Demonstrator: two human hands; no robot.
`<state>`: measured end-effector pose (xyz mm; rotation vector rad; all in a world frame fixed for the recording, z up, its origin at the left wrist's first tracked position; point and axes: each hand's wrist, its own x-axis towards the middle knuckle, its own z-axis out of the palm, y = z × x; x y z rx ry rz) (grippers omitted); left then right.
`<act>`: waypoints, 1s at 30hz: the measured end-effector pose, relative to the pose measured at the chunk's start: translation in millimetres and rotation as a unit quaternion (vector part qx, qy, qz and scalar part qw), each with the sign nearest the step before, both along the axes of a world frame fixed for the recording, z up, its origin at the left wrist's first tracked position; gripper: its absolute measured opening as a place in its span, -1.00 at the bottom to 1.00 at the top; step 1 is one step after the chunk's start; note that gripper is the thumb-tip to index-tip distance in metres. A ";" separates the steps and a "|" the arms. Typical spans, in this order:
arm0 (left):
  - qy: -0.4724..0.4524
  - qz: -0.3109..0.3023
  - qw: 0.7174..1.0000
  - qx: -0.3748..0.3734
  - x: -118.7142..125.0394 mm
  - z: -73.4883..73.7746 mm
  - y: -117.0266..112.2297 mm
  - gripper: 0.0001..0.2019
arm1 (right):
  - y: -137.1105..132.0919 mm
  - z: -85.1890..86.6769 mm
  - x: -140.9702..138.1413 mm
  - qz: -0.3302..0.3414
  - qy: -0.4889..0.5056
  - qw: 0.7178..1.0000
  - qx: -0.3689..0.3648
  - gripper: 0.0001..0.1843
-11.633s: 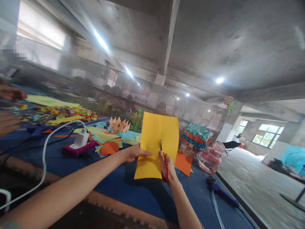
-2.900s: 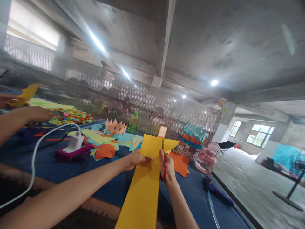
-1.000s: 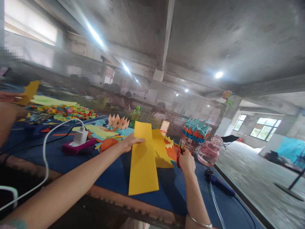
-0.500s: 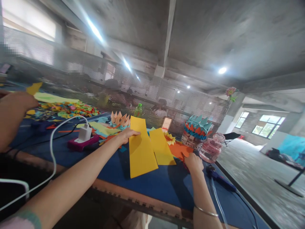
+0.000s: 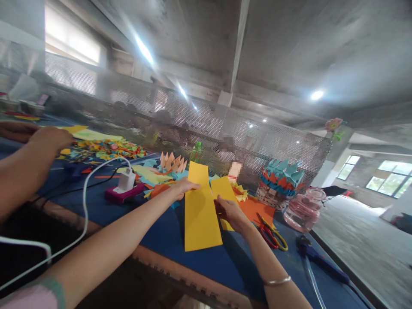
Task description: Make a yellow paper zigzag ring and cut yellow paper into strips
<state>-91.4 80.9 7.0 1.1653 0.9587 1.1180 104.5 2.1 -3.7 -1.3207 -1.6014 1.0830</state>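
Observation:
My left hand [image 5: 186,189] grips a long yellow sheet of paper [image 5: 202,219] by its left edge, thumb on the front face and fingers behind. The sheet is held up at a tilt over the blue table. At the sheet's right edge, my right hand [image 5: 232,213] has its thumb and curled fingers closed on the paper; some fingertips are hidden. Another yellow sheet [image 5: 222,187] lies behind, partly covered by my right hand. Scissors [image 5: 269,234] with one red and one yellow handle rest by my right forearm, near orange paper [image 5: 254,210].
A pink glass jar [image 5: 302,210] and a glue gun [image 5: 322,259] stand and lie at right. Beyond are a basket [image 5: 272,197] with folded paper points and a green bottle [image 5: 197,151]. At left are a purple power strip [image 5: 124,194], white cable, paper scraps [image 5: 112,148] and another person's hands [image 5: 51,139].
My right hand has left the spot by the orange paper and moved left to the yellow sheet. The scissors now show on the table. The view has shifted slightly left.

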 end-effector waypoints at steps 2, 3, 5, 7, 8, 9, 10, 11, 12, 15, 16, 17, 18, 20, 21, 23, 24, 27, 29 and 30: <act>0.003 -0.001 1.000 0.002 1.3 -1.2 -0.2 -0.63 | 1.3 -6.8 -1.8 0.031 0.052 0.998 -0.015 -0.47; 0.005 -0.001 1.000 0.002 1.9 -1.6 -0.2 -0.62 | 2.4 -9.7 -1.9 0.034 0.059 0.998 -0.016 -0.49; 0.005 -0.002 1.000 0.003 2.8 -1.6 0.2 -0.60 | 5.7 -14.3 -0.5 0.020 0.055 0.998 -0.007 -0.50; -0.004 -0.004 1.000 0.008 3.6 -0.9 0.7 -0.55 | 10.2 -17.3 2.6 -0.004 0.052 0.999 0.006 -0.51; -0.009 -0.005 1.000 0.011 3.9 -0.4 0.8 -0.52 | 12.5 -18.3 4.6 -0.018 0.049 0.999 0.014 -0.52; -0.014 -0.007 1.000 0.013 4.2 0.1 0.8 -0.49 | 14.7 -19.0 6.7 -0.034 0.045 0.998 0.023 -0.53; -0.017 -0.011 1.000 0.014 4.3 0.6 0.5 -0.48 | 16.7 -19.6 8.7 -0.049 0.040 0.997 0.032 -0.55; -0.017 -0.016 1.000 0.013 4.3 0.8 0.1 -0.47 | 18.2 -20.0 10.5 -0.064 0.034 0.997 0.042 -0.56; -0.013 -0.023 1.000 0.009 4.0 0.9 -0.5 -0.47 | 19.5 -20.4 12.0 -0.077 0.027 0.995 0.052 -0.58; 0.018 -0.046 0.999 -0.018 1.8 0.5 -2.3 -0.53 | 21.5 -22.0 14.8 -0.106 0.006 0.991 0.085 -0.61; 0.032 -0.054 0.998 -0.031 0.8 0.5 -2.8 -0.57 | 22.0 -22.7 15.6 -0.114 -0.001 0.989 0.094 -0.61; 0.043 -0.064 0.996 -0.042 -0.2 0.8 -3.3 -0.61 | 22.6 -23.5 16.6 -0.122 -0.007 0.987 0.103 -0.61; 0.052 -0.075 0.995 -0.051 -0.9 1.5 -3.9 -0.65 | 23.3 -24.4 17.9 -0.131 -0.014 0.985 0.110 -0.60; 0.059 -0.096 0.992 -0.061 -1.6 4.0 -5.4 -0.71 | 25.2 -26.6 21.3 -0.149 -0.029 0.981 0.120 -0.59; 0.058 -0.105 0.991 -0.061 -1.5 5.7 -6.4 -0.74 | 26.3 -27.8 23.3 -0.157 -0.037 0.979 0.123 -0.59; 0.054 -0.117 0.990 -0.058 -0.5 9.0 -8.7 -0.78 | 28.1 -30.1 26.6 -0.172 -0.057 0.975 0.126 -0.58; 0.054 -0.119 0.990 -0.056 0.1 10.3 -9.7 -0.80 | 28.5 -31.0 27.7 -0.178 -0.068 0.974 0.126 -0.58; 0.054 -0.114 0.991 -0.049 1.8 11.5 -10.8 -0.83 | 27.2 -29.8 27.9 -0.191 -0.109 0.968 0.120 -0.60; 0.058 -0.099 0.992 -0.045 2.1 10.4 -9.3 -0.84 | 23.9 -25.3 26.9 -0.204 -0.146 0.960 0.121 -0.64; 0.062 -0.088 0.993 -0.045 1.9 9.4 -8.0 -0.85 | 21.8 -22.1 26.9 -0.216 -0.168 0.954 0.123 -0.66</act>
